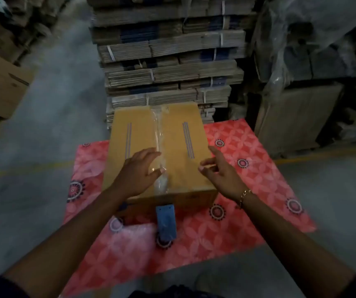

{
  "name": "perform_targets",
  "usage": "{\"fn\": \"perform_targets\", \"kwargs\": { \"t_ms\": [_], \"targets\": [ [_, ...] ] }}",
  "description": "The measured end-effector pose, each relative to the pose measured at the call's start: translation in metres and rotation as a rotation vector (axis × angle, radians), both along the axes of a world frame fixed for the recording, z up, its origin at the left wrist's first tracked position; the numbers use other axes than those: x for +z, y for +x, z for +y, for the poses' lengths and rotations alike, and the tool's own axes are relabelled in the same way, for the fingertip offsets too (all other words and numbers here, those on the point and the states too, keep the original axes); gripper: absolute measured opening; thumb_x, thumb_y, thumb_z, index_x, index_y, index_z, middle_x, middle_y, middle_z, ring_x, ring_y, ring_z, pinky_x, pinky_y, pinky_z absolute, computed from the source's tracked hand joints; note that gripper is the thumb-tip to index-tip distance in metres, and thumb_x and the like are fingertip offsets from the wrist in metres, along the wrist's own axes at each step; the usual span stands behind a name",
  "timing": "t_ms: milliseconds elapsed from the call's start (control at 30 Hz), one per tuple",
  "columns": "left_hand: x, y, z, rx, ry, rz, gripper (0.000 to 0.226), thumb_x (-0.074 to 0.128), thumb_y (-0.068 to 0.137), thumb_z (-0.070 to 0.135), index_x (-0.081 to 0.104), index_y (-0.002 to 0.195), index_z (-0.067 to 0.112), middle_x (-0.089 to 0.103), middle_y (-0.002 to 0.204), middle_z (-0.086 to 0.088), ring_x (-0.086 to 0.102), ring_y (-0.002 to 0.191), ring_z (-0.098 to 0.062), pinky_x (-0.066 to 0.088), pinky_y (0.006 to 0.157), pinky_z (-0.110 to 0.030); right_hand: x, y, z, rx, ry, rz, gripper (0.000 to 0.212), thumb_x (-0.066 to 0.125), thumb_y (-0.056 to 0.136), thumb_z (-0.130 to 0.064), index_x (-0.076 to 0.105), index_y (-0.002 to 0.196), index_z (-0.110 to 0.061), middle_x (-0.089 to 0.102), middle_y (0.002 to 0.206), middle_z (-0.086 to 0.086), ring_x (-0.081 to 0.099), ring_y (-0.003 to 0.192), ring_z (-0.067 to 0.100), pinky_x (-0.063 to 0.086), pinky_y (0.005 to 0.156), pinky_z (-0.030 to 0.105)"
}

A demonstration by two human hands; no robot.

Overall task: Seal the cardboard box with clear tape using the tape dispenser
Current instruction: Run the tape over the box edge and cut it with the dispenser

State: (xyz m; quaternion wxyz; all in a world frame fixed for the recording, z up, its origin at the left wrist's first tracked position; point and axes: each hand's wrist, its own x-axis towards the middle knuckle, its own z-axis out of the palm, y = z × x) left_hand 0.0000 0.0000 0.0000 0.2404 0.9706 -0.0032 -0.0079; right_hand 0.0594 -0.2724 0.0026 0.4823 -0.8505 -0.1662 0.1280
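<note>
A brown cardboard box (177, 138) with closed flaps stands on a red patterned mat (248, 183). A strip of clear tape (158, 134) runs along its centre seam from the far edge to the near edge. My left hand (139, 173) lies flat on the box top, fingers spread, fingertips touching the tape. My right hand (220, 171) hovers over the box's right near corner, fingers loosely curled, holding nothing. The blue tape dispenser (165, 222) lies on the mat against the box's near side, apart from both hands.
A tall stack of strapped flat cardboard (168, 57) rises just behind the box. Plastic-wrapped goods (314, 50) stand at the right, and an open carton (0, 87) sits at the left on the grey concrete floor (50, 130).
</note>
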Motion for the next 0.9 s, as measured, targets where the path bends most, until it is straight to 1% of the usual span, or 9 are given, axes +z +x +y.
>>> {"fn": "perform_targets", "kwargs": {
  "t_ms": [67,133,300,367,500,633,700,800,900],
  "targets": [
    [-0.015,-0.004,0.009,-0.073,0.017,0.04,0.077,0.032,0.086,0.07,0.051,0.147,0.027,0.043,0.16,0.005,0.037,0.147,-0.02,0.033,0.117,-0.048,-0.019,-0.021,0.009,-0.009,-0.038,0.064,0.074,0.065,0.092,-0.034,0.024,0.153,-0.025,0.065,0.111,-0.002,0.065,0.089,0.013,0.052,0.075,0.028],
    [-0.036,-0.011,0.014,-0.177,0.071,0.059,0.071,0.032,0.089,0.063,0.053,0.146,0.027,0.042,0.161,0.005,0.035,0.151,-0.018,0.033,0.117,-0.051,-0.044,-0.051,0.016,-0.025,-0.07,0.118,0.079,0.063,0.086,-0.047,0.025,0.153,-0.026,0.068,0.108,-0.004,0.067,0.091,0.014,0.053,0.08,0.032],
    [-0.065,-0.009,0.013,-0.392,0.209,0.035,0.075,0.017,0.092,0.054,0.038,0.157,0.023,0.023,0.169,0.003,0.017,0.158,-0.018,0.02,0.123,-0.047,-0.092,-0.11,0.037,-0.133,-0.107,0.213,0.086,0.066,0.083,-0.046,0.02,0.154,-0.034,0.071,0.103,-0.003,0.068,0.09,0.011,0.056,0.08,0.038],
    [-0.076,-0.005,0.014,-0.44,0.27,0.063,0.076,0.012,0.093,0.055,0.026,0.161,0.024,0.014,0.171,0.005,0.009,0.159,-0.017,0.016,0.126,-0.049,-0.105,-0.132,0.047,-0.15,-0.113,0.25,0.09,0.064,0.078,-0.055,0.014,0.151,-0.041,0.067,0.112,-0.002,0.067,0.093,0.012,0.056,0.081,0.038],
    [-0.098,-0.005,0.023,-0.479,0.382,0.004,0.07,0.016,0.102,0.056,0.018,0.163,0.022,0.015,0.172,0.002,0.009,0.159,-0.017,0.019,0.126,-0.051,-0.122,-0.155,0.069,-0.145,-0.169,0.279,0.105,0.066,0.077,-0.06,0.007,0.157,-0.027,0.039,0.155,0.002,0.048,0.133,0.023,0.047,0.101,0.039],
    [-0.103,-0.007,0.023,-0.458,0.393,-0.059,0.067,0.018,0.105,0.056,0.022,0.163,0.022,0.021,0.171,0.001,0.015,0.158,-0.017,0.024,0.124,-0.051,-0.127,-0.159,0.095,-0.26,-0.112,0.29,0.117,0.067,0.067,-0.065,0.01,0.158,-0.018,0.024,0.161,0.004,0.033,0.144,0.022,0.038,0.113,0.041],
    [-0.103,-0.007,0.024,-0.455,0.4,-0.08,0.065,0.021,0.106,0.054,0.025,0.162,0.021,0.023,0.17,0.001,0.019,0.158,-0.017,0.026,0.123,-0.051,-0.131,-0.159,0.103,-0.305,-0.053,0.318,0.116,0.073,0.069,-0.06,0.01,0.158,-0.019,0.03,0.16,0.004,0.04,0.141,0.024,0.043,0.109,0.044],
    [-0.105,-0.007,0.024,-0.454,0.412,-0.103,0.062,0.026,0.105,0.049,0.028,0.161,0.021,0.027,0.169,0.0,0.025,0.156,-0.018,0.028,0.123,-0.05,-0.132,-0.16,0.104,-0.307,-0.091,0.301,0.099,0.068,0.076,-0.047,0.012,0.157,-0.028,0.052,0.146,0.007,0.059,0.123,0.028,0.054,0.093,0.045],
    [-0.106,-0.006,0.024,-0.469,0.387,-0.123,0.062,0.025,0.105,0.048,0.029,0.161,0.022,0.026,0.169,0.001,0.025,0.156,-0.017,0.027,0.123,-0.049,-0.126,-0.166,0.097,-0.328,-0.073,0.295,0.089,0.064,0.073,-0.044,0.023,0.151,-0.032,0.061,0.133,0.002,0.066,0.107,0.021,0.057,0.081,0.035]
  ]
}}
